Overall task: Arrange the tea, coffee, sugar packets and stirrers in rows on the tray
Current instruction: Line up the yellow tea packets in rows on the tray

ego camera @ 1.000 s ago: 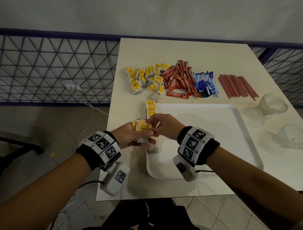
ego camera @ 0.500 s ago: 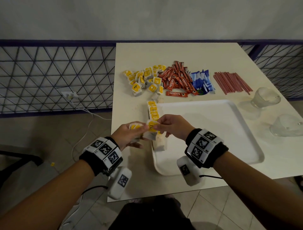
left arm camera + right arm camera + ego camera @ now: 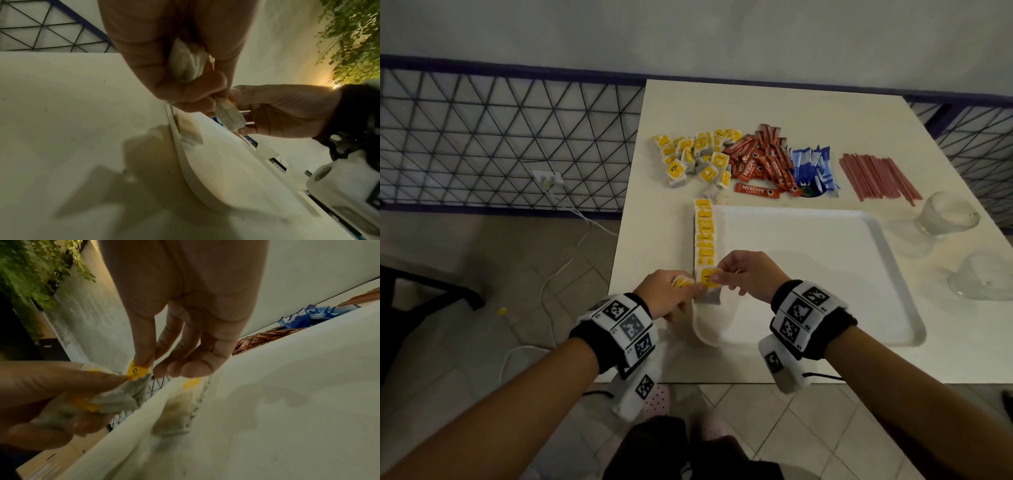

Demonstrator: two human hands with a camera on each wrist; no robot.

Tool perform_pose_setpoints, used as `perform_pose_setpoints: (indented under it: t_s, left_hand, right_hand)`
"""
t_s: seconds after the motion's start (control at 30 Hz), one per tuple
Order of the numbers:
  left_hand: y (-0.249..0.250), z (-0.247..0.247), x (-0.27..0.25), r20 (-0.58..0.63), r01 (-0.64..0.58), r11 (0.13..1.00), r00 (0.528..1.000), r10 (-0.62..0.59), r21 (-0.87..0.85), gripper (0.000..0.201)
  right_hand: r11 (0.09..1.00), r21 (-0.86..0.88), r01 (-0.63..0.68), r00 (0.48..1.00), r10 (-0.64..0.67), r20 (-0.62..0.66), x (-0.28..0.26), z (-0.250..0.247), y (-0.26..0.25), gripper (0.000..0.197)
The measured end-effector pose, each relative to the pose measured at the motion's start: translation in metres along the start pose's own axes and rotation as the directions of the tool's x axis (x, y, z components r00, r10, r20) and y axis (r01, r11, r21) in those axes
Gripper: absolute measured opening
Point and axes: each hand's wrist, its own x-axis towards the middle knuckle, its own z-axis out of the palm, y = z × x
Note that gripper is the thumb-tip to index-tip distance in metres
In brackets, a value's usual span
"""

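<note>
Yellow-tagged tea bags (image 3: pixel 704 236) already form one row along the left edge of the white tray (image 3: pixel 825 281), running from its far left corner toward the person. The step in hand looks like extending that tea row. The right hand (image 3: pixel 748 274) pinches the yellow tag of a single tea bag (image 3: pixel 709 277) between thumb and forefinger, its other fingers (image 3: pixel 185 368) loosely curled and holding nothing. The left hand (image 3: pixel 671 291) is curled round a small bunch of spare bags (image 3: pixel 186 65), and its fingertips also touch the one being passed over. That bag hangs just above the tray's left rim, at the near end of the row.

Beyond the tray's far edge, on the counter (image 3: pixel 756 109), lie the loose tea pile (image 3: pixel 695 157), the red coffee sticks (image 3: pixel 763 157), the blue sugar packets (image 3: pixel 811 164) and the stirrers (image 3: pixel 876 174), none of them yet placed.

Next, I judge, the right hand must draw the bag free of the left and lay it flat, tag up, touching the last bag in line. The soft bag may twist or land askew, so a gentle, low release seems wise.
</note>
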Motion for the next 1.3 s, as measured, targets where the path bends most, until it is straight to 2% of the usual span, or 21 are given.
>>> perform_pose_setpoints:
  t_s: [0.13, 0.3, 0.47, 0.57, 0.73, 0.8, 0.93, 1.1, 1.2, 1.3]
  left_hand:
    - [-0.01, 0.02, -0.007, -0.008, 0.048, 0.995, 0.999, -0.047, 0.092, 0.021]
    - [-0.019, 0.034, -0.009, -0.077, 0.093, 0.982, 0.994, -0.081, 0.163, 0.013]
    - [-0.023, 0.03, -0.008, -0.231, 0.117, 0.991, 0.968, -0.1, 0.058, 0.016]
    - [-0.024, 0.026, -0.008, -0.26, 0.128, 0.991, 0.959, -0.115, 0.035, 0.014]
    - [-0.022, 0.021, -0.005, -0.258, 0.156, 0.984, 0.958, -0.129, 0.085, 0.017]
    - [-0.018, 0.021, -0.002, -0.248, 0.172, 0.972, 0.96, -0.13, 0.157, 0.022]
    - [-0.01, 0.022, 0.005, -0.19, 0.193, 0.937, 0.972, -0.141, 0.291, 0.04]
    - [-0.007, 0.026, 0.014, -0.151, 0.197, 0.887, 0.978, -0.145, 0.419, 0.044]
    - [-0.008, 0.027, 0.015, -0.137, 0.199, 0.886, 0.978, -0.155, 0.418, 0.046]
    - [-0.006, 0.023, 0.011, -0.166, 0.201, 0.921, 0.974, -0.153, 0.333, 0.046]
  right_hand:
    - [0.995, -0.093, -0.035, 0.997, 0.042, 0.065, -0.005, 0.0, 0.013, 0.022]
    - [0.987, -0.124, -0.104, 0.982, 0.122, 0.142, -0.002, 0.005, 0.025, 0.021]
    - [0.978, -0.181, -0.104, 0.982, 0.13, 0.136, 0.011, 0.006, 0.018, 0.021]
    - [0.965, -0.25, -0.08, 0.987, 0.112, 0.113, 0.018, 0.004, 0.014, 0.011]
    - [0.95, -0.298, -0.092, 0.986, 0.129, 0.107, 0.027, 0.001, 0.01, 0.01]
    - [0.952, -0.284, -0.114, 0.984, 0.147, 0.099, 0.03, 0.002, 0.011, 0.017]
    - [0.956, -0.245, -0.164, 0.979, 0.188, 0.079, 0.034, 0.006, 0.012, 0.017]
    - [0.959, -0.224, -0.172, 0.982, 0.186, 0.042, 0.035, 0.01, 0.015, 0.018]
    - [0.958, -0.232, -0.166, 0.984, 0.176, 0.024, 0.036, 0.011, 0.017, 0.013]
    - [0.957, -0.244, -0.159, 0.985, 0.17, 0.023, 0.035, 0.009, 0.018, 0.022]
